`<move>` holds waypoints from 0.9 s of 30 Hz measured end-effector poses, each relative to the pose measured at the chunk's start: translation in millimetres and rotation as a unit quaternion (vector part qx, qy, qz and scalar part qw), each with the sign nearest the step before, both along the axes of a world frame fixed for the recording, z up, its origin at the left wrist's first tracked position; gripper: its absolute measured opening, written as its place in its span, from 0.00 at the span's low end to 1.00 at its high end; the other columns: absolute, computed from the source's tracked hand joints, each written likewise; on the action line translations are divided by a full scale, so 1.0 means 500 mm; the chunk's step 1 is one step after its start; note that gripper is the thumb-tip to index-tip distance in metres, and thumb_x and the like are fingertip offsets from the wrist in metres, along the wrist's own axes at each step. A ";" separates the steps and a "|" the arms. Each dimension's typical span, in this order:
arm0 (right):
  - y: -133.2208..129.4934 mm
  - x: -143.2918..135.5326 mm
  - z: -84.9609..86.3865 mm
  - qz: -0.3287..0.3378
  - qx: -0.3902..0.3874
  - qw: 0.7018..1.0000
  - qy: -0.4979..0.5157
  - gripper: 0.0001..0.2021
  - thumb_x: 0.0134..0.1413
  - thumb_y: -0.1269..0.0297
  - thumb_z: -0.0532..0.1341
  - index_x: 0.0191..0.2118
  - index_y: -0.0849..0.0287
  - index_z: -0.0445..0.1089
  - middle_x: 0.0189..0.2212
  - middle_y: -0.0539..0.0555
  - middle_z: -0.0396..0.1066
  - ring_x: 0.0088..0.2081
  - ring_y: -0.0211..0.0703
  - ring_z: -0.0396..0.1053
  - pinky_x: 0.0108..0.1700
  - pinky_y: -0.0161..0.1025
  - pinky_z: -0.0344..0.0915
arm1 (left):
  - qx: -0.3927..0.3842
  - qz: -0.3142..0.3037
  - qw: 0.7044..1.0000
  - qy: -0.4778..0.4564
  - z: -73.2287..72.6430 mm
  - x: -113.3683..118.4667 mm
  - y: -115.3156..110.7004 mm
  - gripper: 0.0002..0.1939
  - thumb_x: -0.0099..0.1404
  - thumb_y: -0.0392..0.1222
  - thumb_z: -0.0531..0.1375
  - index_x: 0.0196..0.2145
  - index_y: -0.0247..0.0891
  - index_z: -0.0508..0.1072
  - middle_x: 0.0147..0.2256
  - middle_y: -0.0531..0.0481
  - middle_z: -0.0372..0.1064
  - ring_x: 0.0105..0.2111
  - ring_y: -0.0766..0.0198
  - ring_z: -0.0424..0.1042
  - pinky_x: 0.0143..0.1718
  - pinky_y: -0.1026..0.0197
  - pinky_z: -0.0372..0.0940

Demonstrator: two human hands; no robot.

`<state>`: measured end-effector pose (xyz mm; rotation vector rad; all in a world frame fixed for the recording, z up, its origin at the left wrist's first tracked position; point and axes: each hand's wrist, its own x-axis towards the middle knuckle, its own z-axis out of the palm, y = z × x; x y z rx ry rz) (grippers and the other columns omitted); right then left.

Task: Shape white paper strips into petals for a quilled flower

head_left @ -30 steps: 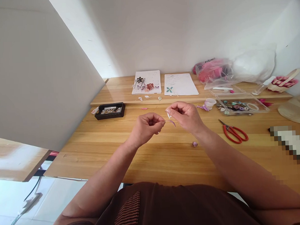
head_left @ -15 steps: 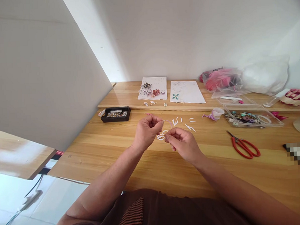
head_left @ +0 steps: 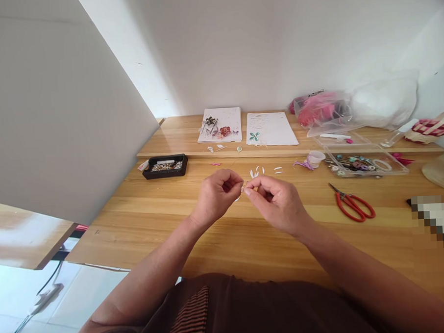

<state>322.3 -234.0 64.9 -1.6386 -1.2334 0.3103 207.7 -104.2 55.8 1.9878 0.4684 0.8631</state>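
Observation:
My left hand (head_left: 220, 193) and my right hand (head_left: 277, 201) meet almost fingertip to fingertip above the table, each in a pinch. Whatever sits between the fingertips is too small to make out. Just beyond them several small white petal-shaped pieces (head_left: 263, 170) lie on the wood. More white pieces lie beneath the fingertips, mostly covered by my hands. A small pink piece (head_left: 216, 164) rests behind my left hand.
Red-handled pliers (head_left: 352, 207) lie to the right, before a clear box of beads and spools (head_left: 362, 166). Purple thread (head_left: 303, 165) trails beside a small white cup (head_left: 316, 157). A black tray (head_left: 166, 173) of beads stands left. Papers (head_left: 272, 130) with flower ornaments lie on the raised ledge.
My hands have come closer together, the right one shifting up and left. The pale purple strand seen at the fingertips no longer shows. The camera view has shifted slightly.

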 end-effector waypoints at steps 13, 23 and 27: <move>0.063 0.067 -0.032 0.056 -0.043 0.917 0.393 0.15 0.42 0.55 0.72 0.26 0.58 0.69 0.17 0.43 0.59 0.19 0.30 0.49 0.20 0.33 0.43 | -0.231 -0.117 0.966 -0.003 0.016 -0.003 0.005 0.11 0.57 0.46 0.69 0.29 0.36 0.74 0.23 0.54 0.68 0.20 0.72 0.64 0.23 0.67 0.62; 0.048 -0.010 -0.064 0.062 -0.049 0.883 0.462 0.15 0.46 0.55 0.71 0.29 0.58 0.67 0.19 0.44 0.64 0.16 0.29 0.51 0.19 0.32 0.45 | -0.259 0.009 0.963 -0.073 -0.004 0.014 0.018 0.10 0.56 0.43 0.68 0.29 0.36 0.72 0.21 0.56 0.67 0.19 0.73 0.64 0.22 0.68 0.62; 0.041 -0.021 -0.064 0.034 -0.024 0.950 0.309 0.11 0.50 0.56 0.68 0.29 0.58 0.70 0.22 0.49 0.70 0.22 0.35 0.62 0.24 0.35 0.57 | -0.231 0.040 0.970 -0.070 -0.006 0.017 0.021 0.08 0.55 0.42 0.67 0.28 0.36 0.72 0.23 0.55 0.68 0.21 0.71 0.66 0.23 0.68 0.63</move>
